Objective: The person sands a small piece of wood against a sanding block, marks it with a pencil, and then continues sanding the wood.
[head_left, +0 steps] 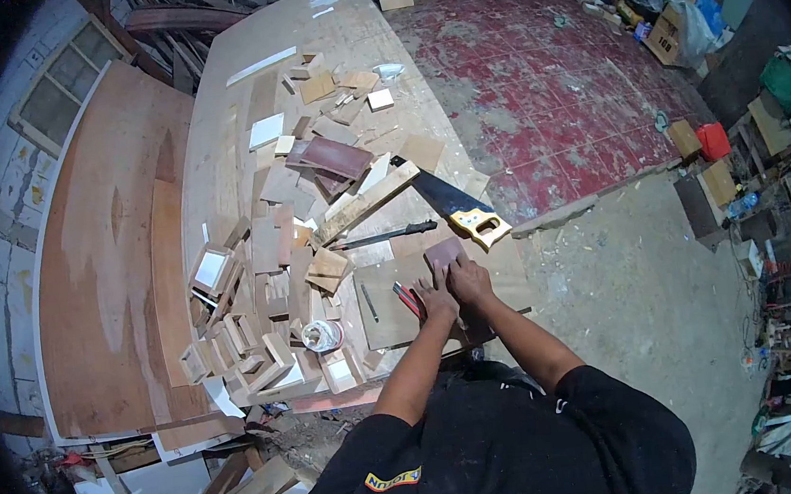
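Note:
Both hands are close together at the near right part of the wooden worktable (215, 150). My left hand (436, 302) lies with fingers apart at the near end of a small reddish-brown block (444, 253). Beside it, my right hand (469, 281) has its fingers bent against the block's right side; whether it grips the block is unclear. Under them is a flat board (386, 295). A red cutter (406, 295) touches the left hand's side, and a dark pencil-like stick (369, 303) lies further left. Beyond the hands is a black tool (403, 231).
A handsaw with a yellow handle (479, 225) lies near the table's right edge, beside a long wooden strip (372, 202). Wood offcuts (335, 158), small wooden frames (233, 339) and a white tub (322, 335) cover the left. A large panel (112, 265) leans further left.

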`<state>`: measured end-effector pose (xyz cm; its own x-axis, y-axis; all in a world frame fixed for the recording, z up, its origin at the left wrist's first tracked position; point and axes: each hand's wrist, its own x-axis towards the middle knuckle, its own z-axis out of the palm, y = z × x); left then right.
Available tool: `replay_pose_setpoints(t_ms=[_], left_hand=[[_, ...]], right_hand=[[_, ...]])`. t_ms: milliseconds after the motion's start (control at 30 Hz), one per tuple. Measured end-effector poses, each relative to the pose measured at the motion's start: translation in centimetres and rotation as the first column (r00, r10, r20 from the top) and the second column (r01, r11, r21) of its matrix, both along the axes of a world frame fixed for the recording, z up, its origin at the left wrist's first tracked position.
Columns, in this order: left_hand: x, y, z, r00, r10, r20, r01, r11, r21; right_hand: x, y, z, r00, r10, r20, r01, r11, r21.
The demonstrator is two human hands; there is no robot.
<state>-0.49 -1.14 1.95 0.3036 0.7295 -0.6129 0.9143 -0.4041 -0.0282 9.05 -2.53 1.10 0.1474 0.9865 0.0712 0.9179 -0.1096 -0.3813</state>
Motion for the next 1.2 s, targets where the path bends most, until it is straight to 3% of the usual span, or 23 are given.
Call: replay_pose_setpoints(t_ms=[33, 100, 167, 200, 300, 367, 467, 600, 667, 733, 800, 867, 967, 1000, 1033, 1067, 1167, 1200], left_hand=[[0.0, 0.1, 2.4, 0.999, -0.039, -0.014, 0.037, 0.994, -0.099], [-0.1, 0.0, 1.5, 0.998, -0.055, -0.020, 0.054, 0.996, -0.071], [-0.1, -0.2, 0.2, 0.997, -0.076, -0.027, 0.075, 0.996, -0.048], [-0.2, -0.2, -0.3, 0.997, -0.072, -0.007, 0.072, 0.997, -0.024], [-0.6, -0.3, -3.1, 0.998, -0.039, 0.053, 0.036, 0.997, 0.068], [0.0, -0.1, -4.1, 0.999, -0.031, 0.044, 0.027, 0.994, 0.101], [0.1, 0.2, -2.3, 0.999, -0.043, -0.031, 0.043, 0.999, -0.008], [0.0, -0.3, 0.6, 0.999, -0.050, 0.014, 0.050, 0.999, -0.009], [-0.1, -0.2, 0.3, 0.999, -0.053, 0.010, 0.054, 0.997, -0.052], [-0.1, -0.1, -1.9, 0.998, -0.068, 0.014, 0.067, 0.996, 0.057], [0.1, 0.0, -1.0, 0.998, -0.065, 0.001, 0.065, 0.997, 0.040], [0.0, -0.3, -1.3, 0.998, -0.061, -0.016, 0.061, 0.998, 0.019], [0.2, 0.0, -3.0, 0.998, -0.069, -0.007, 0.069, 0.994, 0.079], [0.4, 0.1, -4.2, 0.990, -0.095, -0.104, 0.098, 0.995, 0.024], [0.5, 0.1, -3.8, 0.972, -0.125, -0.197, 0.121, 0.992, -0.034], [0.5, 0.1, -3.4, 0.972, -0.124, -0.199, 0.120, 0.992, -0.034], [0.4, 0.2, 0.1, 0.983, -0.073, -0.169, 0.064, 0.996, -0.061], [0.1, -0.1, 1.9, 0.997, -0.018, -0.075, 0.013, 0.997, -0.070]], right_hand=[[-0.1, -0.5, 0.2, 1.000, -0.003, 0.017, 0.004, 0.999, -0.044], [-0.1, -0.5, 2.2, 0.999, -0.006, 0.039, 0.009, 0.997, -0.081], [-0.7, -0.6, 5.4, 0.999, -0.019, 0.037, 0.032, 0.913, -0.407], [-0.8, -0.6, 5.6, 0.999, -0.022, 0.038, 0.036, 0.913, -0.407], [-0.8, 0.5, 4.6, 0.998, -0.068, 0.006, 0.065, 0.922, -0.383], [-0.3, 1.8, 2.5, 0.995, -0.104, 0.002, 0.104, 0.988, -0.117], [0.2, 1.7, 1.7, 0.998, -0.051, 0.028, 0.049, 0.997, 0.065], [-0.1, 0.0, 1.8, 0.998, -0.063, 0.019, 0.062, 0.997, 0.056], [0.0, -0.6, 2.1, 0.999, -0.042, 0.025, 0.044, 0.995, -0.084], [-0.2, -0.7, 3.3, 0.998, -0.013, 0.064, 0.024, 0.984, -0.177], [0.1, -0.5, 5.2, 0.995, 0.020, 0.102, 0.008, 0.964, -0.266], [0.3, 0.1, 6.6, 0.994, 0.080, 0.073, -0.041, 0.900, -0.434], [0.2, 1.9, 5.3, 0.999, -0.011, 0.032, 0.020, 0.961, -0.275], [0.1, 2.3, 4.5, 1.000, -0.010, 0.029, 0.017, 0.961, -0.278], [0.1, 2.8, 4.0, 0.999, -0.019, 0.051, 0.027, 0.986, -0.165], [0.1, 3.1, 3.6, 0.997, -0.031, 0.071, 0.035, 0.998, -0.049], [0.4, 2.2, 1.3, 0.998, -0.016, 0.055, 0.017, 1.000, -0.007], [0.4, 1.9, 0.6, 0.999, -0.020, 0.039, 0.019, 1.000, 0.019]])
